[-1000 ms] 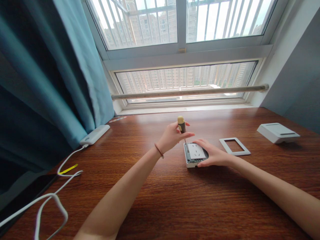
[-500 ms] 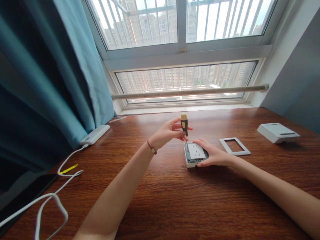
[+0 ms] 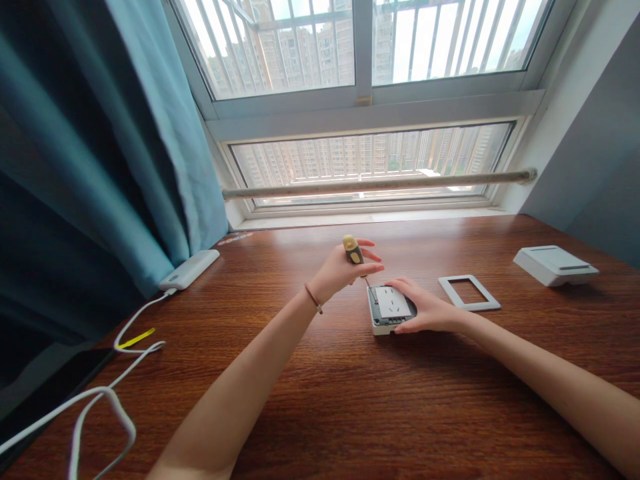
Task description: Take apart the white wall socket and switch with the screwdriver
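Observation:
My left hand [image 3: 345,270] is closed around a screwdriver [image 3: 353,251] with a yellow and dark grey handle. The screwdriver leans to the left, and its thin shaft runs down to the left side of a wall socket [image 3: 393,302]. Whether the tip sits in a screw there is too small to tell. The socket has a white face with several slots, on a grey inner frame and a white box, and lies face up on the table. My right hand [image 3: 425,308] grips the socket from its right side, thumb at the near edge and fingers at the far edge.
A white square cover frame [image 3: 470,293] lies right of the socket. Farther right is a white box-shaped unit [image 3: 556,265]. On the left, a white power bank [image 3: 190,269] with a white cable [image 3: 143,305] rests by the blue curtain [image 3: 165,167]. A window with a rail [image 3: 380,185] stands behind the table.
The screwdriver's handle has tipped to the left from nearly upright, and my left hand has turned with it. My right hand and the socket have stayed in place.

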{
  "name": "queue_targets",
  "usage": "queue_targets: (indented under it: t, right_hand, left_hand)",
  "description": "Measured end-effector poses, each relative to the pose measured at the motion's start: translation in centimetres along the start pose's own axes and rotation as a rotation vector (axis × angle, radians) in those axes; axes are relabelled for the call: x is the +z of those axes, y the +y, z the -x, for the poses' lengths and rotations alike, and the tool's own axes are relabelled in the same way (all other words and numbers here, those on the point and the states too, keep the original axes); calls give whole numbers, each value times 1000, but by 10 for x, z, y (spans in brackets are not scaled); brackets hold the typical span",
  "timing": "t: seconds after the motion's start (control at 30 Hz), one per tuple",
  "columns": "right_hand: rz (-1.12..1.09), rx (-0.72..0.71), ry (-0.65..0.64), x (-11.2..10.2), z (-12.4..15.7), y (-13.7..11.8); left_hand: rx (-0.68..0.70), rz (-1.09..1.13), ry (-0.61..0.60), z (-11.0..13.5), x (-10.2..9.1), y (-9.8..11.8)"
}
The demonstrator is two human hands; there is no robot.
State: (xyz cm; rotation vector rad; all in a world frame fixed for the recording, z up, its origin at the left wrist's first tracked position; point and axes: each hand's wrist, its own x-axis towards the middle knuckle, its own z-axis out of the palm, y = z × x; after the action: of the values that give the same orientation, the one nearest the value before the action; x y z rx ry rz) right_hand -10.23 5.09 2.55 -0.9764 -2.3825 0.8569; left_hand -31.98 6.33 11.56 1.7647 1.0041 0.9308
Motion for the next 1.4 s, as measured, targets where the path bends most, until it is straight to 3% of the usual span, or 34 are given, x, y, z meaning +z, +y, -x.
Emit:
queue_targets:
  t: [0.17,0.37,0.5,0.67,0.73,1.03,1.2,1.3,1.4]
  right_hand:
    - [5,8,-6,0,0,1]
    - [1,5,-1,0,0,1]
    - [11,8,-7,0,0,0]
    - [23,13,-13,-1,0,-1]
    - [23,11,-14,-1,0,-2]
    - [30,11,-11,-1,0,-3]
    - [26,17,-14,-1,0,-3]
    - [28,16,-12,-1,0,-3]
    - [29,13,-12,-1,0,-2]
  left_hand:
    - [-66,126,-65,0,-7,2]
    - [-45,211,-167,3,-11,5]
    - [-46,152,-129,2,-6,3]
    - [10,-104,73,0,1,-3]
    - [10,-119,100,-1,2,-5]
    - [-105,233,-43,-1,-7,-3]
    - [-133,264,-56,1,-9,1]
    - [-77,152,-8,0,-4,-3]
    - [71,-65,157,-2,3,-12]
